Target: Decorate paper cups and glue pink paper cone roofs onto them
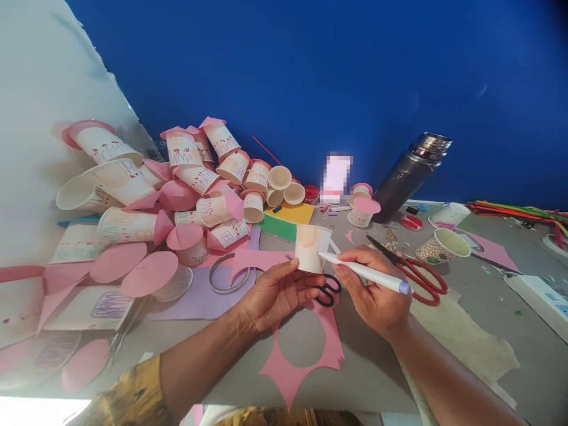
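Note:
My left hand (284, 290) holds a small white paper cup (306, 251) upright, fingers under and around its base. An orange-tinted arch is drawn on the cup's side. In my right hand (377, 290) is a white marker (373, 275) with a purple end, its tip at or very near the cup's right side. Black-handled scissors (329, 291) lie just below the cup, their blades mostly hidden. Beneath my hands is a pink paper offcut (288, 376) with a round hole. Red-handled scissors (428, 284) rest to the right of my right hand.
Many decorated paper cups (213, 210) with pink paper tops are heaped at the left. A dark metal flask (406, 174) leans near the blue wall. A tape roll (228, 273) lies on purple paper (190, 302). Decorated cups (441, 247) and coloured pipe cleaners (519, 208) sit at right.

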Available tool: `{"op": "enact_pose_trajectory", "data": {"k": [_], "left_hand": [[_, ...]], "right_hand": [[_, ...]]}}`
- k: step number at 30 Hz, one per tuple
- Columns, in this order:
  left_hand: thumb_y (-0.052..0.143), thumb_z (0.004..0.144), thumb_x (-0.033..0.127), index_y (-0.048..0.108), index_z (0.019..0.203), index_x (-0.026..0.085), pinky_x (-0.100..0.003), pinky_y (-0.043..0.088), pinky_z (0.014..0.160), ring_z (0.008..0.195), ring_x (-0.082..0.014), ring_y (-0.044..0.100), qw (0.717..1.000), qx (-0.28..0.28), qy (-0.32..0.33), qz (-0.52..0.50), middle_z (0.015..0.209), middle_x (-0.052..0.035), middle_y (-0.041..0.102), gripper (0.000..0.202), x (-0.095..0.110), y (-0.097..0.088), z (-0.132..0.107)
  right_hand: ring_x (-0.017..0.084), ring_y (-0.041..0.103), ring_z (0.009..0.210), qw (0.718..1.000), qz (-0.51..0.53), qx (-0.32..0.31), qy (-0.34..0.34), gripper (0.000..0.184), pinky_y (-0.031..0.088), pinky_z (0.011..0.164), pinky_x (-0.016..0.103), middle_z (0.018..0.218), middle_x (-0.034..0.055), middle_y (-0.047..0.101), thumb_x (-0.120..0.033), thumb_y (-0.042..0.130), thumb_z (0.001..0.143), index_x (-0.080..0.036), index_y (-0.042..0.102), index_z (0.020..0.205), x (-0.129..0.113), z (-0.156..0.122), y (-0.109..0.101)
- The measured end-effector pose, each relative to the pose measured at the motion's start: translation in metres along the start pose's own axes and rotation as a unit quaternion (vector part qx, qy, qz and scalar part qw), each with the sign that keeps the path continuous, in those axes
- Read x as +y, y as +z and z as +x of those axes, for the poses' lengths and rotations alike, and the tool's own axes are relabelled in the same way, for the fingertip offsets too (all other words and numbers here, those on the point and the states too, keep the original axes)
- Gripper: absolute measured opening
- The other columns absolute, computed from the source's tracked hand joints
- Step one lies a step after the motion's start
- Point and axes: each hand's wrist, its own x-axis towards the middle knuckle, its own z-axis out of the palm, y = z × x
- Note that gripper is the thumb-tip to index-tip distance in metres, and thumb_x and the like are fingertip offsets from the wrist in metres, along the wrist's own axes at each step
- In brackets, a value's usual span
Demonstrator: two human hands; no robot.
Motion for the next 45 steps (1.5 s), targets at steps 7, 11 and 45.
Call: {"op": "enact_pose_trajectory", "data": {"k": [7, 11, 45], "left_hand": [[0.057, 0.099, 0.032, 0.075, 0.113, 0.002, -0.037, 0.055, 0.093, 0.1, -0.0272, 0.073, 1.0, -0.011, 0.0, 0.01, 0.107, -0.0221, 0.078, 0.037, -0.0024, -0.0031, 0.0009], [0.056, 0.1, 0.03, 0.075, 0.112, 0.003, -0.036, 0.055, 0.092, 0.101, -0.0273, 0.073, 1.0, 0.009, 0.005, 0.008, 0.106, -0.0215, 0.077, 0.036, -0.0021, -0.0026, 0.0008], [0.059, 0.096, 0.034, 0.074, 0.11, -0.001, -0.038, 0.052, 0.09, 0.093, -0.026, 0.071, 0.998, -0.045, -0.033, -0.042, 0.102, -0.0213, 0.076, 0.041, -0.0015, -0.0042, 0.0001]], "right_hand": [[0.018, 0.068, 0.071, 1.0, -0.006, -0.015, 0.003, 0.005, 0.053, 0.065, 0.03, 0.08, 0.0026, 0.072, -0.02, 0.063, 0.096, -0.023, 0.065, 0.098, -0.0004, 0.0002, -0.0001], [0.017, 0.065, 0.066, 1.0, -0.005, -0.023, -0.003, 0.004, 0.052, 0.062, 0.028, 0.077, 0.002, 0.07, -0.019, 0.063, 0.095, -0.022, 0.065, 0.097, -0.0034, 0.0013, 0.0001], [0.017, 0.065, 0.065, 0.999, 0.013, 0.013, 0.039, 0.003, 0.051, 0.059, 0.031, 0.078, 0.0017, 0.069, -0.022, 0.063, 0.096, -0.024, 0.065, 0.096, -0.0005, -0.0039, -0.0038]]}}
